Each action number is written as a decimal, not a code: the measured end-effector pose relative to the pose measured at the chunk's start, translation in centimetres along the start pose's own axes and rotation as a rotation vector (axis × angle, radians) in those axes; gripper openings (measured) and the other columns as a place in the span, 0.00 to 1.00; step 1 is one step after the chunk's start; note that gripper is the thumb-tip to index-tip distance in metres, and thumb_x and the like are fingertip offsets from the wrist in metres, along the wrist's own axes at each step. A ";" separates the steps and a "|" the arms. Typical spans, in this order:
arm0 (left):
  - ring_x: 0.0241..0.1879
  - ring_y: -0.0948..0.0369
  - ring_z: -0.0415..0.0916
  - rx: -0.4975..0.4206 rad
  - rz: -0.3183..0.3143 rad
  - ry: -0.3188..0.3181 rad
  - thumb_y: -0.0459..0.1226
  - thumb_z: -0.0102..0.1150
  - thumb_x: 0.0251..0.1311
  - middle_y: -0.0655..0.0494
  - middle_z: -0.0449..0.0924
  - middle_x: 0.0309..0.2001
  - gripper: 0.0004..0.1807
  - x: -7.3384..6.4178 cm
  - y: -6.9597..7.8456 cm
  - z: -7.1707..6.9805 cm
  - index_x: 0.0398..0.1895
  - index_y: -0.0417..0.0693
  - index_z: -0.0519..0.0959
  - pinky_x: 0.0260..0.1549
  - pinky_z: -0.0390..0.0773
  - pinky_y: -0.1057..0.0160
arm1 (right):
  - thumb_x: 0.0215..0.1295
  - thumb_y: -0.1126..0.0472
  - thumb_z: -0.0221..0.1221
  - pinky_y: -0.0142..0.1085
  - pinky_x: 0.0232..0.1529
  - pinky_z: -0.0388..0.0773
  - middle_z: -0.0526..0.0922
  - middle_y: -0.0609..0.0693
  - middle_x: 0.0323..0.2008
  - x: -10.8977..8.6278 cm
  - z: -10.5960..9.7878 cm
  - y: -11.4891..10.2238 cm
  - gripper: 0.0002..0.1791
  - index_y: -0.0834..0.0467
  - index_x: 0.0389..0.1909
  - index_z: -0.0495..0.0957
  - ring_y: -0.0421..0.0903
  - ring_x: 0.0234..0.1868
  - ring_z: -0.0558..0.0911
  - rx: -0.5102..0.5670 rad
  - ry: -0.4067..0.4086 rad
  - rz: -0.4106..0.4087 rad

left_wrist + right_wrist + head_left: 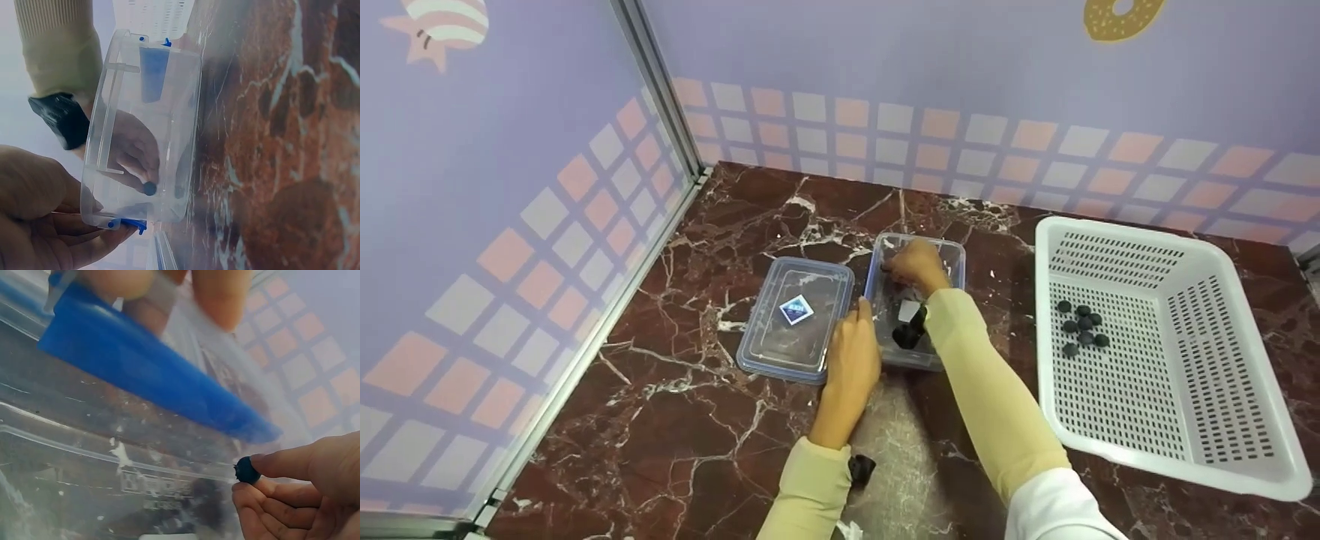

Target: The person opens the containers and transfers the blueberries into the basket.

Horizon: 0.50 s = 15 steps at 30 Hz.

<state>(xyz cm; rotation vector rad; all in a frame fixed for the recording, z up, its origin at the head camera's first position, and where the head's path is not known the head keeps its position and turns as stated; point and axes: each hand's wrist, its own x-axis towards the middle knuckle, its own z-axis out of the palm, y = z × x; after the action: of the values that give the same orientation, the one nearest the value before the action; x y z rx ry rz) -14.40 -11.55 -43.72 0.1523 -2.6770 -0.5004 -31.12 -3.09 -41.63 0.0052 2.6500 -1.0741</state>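
Observation:
In the head view, a clear plastic box (911,360) stands uncovered on the dark marbled surface. My left hand (853,349) grips its left side; in the left wrist view, thumb and fingers pinch the rim beside a blue latch (134,225). Inside the box is my right hand (916,264), near the far left corner. Its thumb and fingers pinch one small round blueberry (246,470), low in the box. The blueberry also shows through the clear wall in the left wrist view.
A lid (791,341) with a blue-and-white label lies flat left of the box. On the right stands a white perforated basket (1177,472) holding several blueberries (1084,324). Patterned walls (922,60) close off the back and left.

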 end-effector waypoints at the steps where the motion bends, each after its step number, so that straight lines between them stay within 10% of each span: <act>1: 0.36 0.48 0.81 0.002 0.002 -0.006 0.27 0.68 0.42 0.44 0.82 0.36 0.32 0.0 0.1 0.1 0.57 0.33 0.73 0.37 0.81 0.55 | 0.53 0.61 0.66 0.28 0.18 0.70 0.77 0.47 0.11 -0.3 -0.4 0.1 0.09 0.65 0.23 0.83 0.41 0.16 0.75 0.020 -0.012 -0.010; 15: 0.32 0.45 0.82 -0.071 -0.016 -0.022 0.24 0.58 0.50 0.41 0.82 0.32 0.26 0.2 0.1 0.0 0.56 0.33 0.72 0.32 0.82 0.52 | 0.58 0.60 0.64 0.27 0.27 0.78 0.85 0.49 0.24 -5.7 -8.8 0.2 0.11 0.64 0.38 0.85 0.35 0.20 0.78 0.084 0.004 -0.135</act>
<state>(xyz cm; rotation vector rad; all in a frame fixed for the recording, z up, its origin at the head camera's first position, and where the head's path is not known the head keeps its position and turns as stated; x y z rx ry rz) -14.57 -11.51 -43.64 0.1493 -2.6773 -0.6045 -27.91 3.69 -34.28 -0.1575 2.6387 -1.2280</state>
